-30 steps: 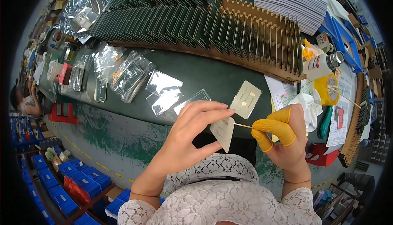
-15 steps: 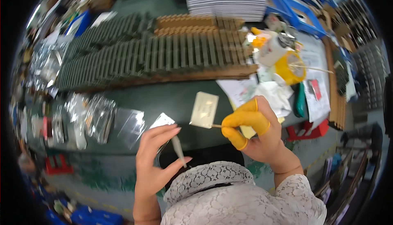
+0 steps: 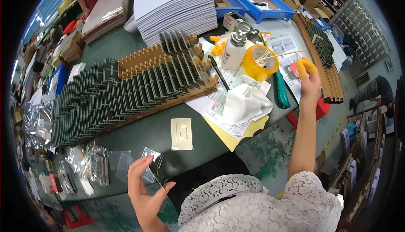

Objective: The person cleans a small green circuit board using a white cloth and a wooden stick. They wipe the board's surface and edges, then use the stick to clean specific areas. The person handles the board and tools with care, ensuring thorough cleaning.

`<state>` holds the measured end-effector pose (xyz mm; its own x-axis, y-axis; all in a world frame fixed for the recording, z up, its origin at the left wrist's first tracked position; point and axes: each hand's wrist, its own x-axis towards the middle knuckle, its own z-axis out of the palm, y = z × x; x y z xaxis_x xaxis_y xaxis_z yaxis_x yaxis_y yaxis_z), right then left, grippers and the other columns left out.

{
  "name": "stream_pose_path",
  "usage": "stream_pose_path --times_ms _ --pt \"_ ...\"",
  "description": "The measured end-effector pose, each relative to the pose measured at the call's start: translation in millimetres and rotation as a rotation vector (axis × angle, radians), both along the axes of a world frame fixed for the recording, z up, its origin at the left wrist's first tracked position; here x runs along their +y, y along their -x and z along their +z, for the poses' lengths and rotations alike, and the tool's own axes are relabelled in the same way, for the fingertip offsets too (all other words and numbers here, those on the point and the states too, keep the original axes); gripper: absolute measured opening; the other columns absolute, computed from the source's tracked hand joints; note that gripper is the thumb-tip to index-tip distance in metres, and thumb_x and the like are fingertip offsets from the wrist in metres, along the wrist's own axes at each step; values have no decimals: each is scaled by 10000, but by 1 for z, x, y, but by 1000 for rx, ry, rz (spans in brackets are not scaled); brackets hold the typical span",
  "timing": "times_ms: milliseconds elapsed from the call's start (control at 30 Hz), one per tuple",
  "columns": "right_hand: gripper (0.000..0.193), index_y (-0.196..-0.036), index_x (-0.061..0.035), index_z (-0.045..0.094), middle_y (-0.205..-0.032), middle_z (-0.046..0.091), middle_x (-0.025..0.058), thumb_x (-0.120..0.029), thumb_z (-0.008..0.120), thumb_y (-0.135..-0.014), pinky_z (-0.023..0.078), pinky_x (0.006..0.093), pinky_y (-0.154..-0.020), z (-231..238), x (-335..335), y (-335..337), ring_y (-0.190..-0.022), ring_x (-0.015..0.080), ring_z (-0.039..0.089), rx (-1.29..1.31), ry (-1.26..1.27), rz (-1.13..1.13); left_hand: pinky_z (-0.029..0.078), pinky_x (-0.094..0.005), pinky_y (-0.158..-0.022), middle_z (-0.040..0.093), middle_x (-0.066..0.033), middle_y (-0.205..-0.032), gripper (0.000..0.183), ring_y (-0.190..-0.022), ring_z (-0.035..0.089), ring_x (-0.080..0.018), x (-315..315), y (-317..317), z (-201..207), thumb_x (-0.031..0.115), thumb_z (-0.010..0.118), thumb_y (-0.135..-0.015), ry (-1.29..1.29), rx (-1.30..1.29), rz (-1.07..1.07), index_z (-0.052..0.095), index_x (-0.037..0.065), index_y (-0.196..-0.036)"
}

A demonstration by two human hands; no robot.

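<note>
My left hand (image 3: pixel 145 185) pinches a thin dark card (image 3: pixel 157 172) by its edges between thumb and fingertips, tilted so it shows nearly edge-on. Behind it a clear plastic sleeve (image 3: pixel 148 175) lies at the table's front. A cream-coloured card (image 3: pixel 182 134) with printed text lies flat on the green table. My right hand (image 3: pixel 310 80), wearing yellow finger cots, reaches far right, its fingers bent together beside a small red and grey packet (image 3: pixel 292 71). What those fingers hold, if anything, is hidden. The green-handled cutter (image 3: pixel 281 90) lies just left of that hand.
A notched brown rack (image 3: pixel 168 99) filled with dark cards crosses the table. Nearby are a white bottle (image 3: pixel 233 52), a yellow tape roll (image 3: pixel 260 72) holding thin sticks, and crumpled white cloth (image 3: pixel 247 103). A tall paper stack (image 3: pixel 177 17) and blue trays (image 3: pixel 263 10) stand behind.
My right hand has moved from the cream card, where it held a thin stick, to the far right. My left hand still holds its card, now turned. The view has shifted.
</note>
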<state>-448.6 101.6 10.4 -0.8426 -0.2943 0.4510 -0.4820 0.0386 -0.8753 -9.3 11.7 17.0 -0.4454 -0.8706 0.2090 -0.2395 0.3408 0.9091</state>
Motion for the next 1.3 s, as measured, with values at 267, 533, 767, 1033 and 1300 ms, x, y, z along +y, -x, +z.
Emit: stream_pose_path --times_ms 267,533,767,1033,1300 --pt "215 -1065 -21 659 -1167 608 68 -86 655 -860 482 268 -770 1 -30 42 -981 147 589 -82 -9 282 371 -357 -1028 539 -115 -1203 740 -1141 515 -234 1 8 -2 117 891 -568 -35 -33 -22 534 -3 -1204" --pt "127 -964 6 634 -1007 613 73 -39 629 -846 500 281 -804 13 -55 44 -892 162 608 221 -150 380 367 -355 -1032 532 -117 -1215 751 -1158 507 -239 0 18 4 68 864 -559 -18 -41 -5 519 0 -1222" --pt "152 -972 8 627 -955 582 100 -26 610 -824 496 305 -813 31 -54 27 -872 213 607 355 -269 404 367 -359 -1027 532 -126 -1221 759 -1152 514 -244 -9 27 3 48 847 -548 12 -89 -43 515 3 -1230" --pt "152 -971 8 626 -943 584 94 -2 627 -819 491 298 -798 29 -53 33 -863 192 596 340 -238 411 376 -359 -1012 535 -128 -1221 762 -1149 519 -248 -9 34 6 30 838 -547 -3 -61 -13 514 6 -1236" --pt "160 -978 3 629 -936 589 86 -6 637 -819 483 290 -799 32 -53 30 -850 179 588 322 -237 426 386 -354 -1002 536 -128 -1222 771 -1144 520 -243 -13 29 1 45 841 -552 38 -99 -51 505 8 -1245"
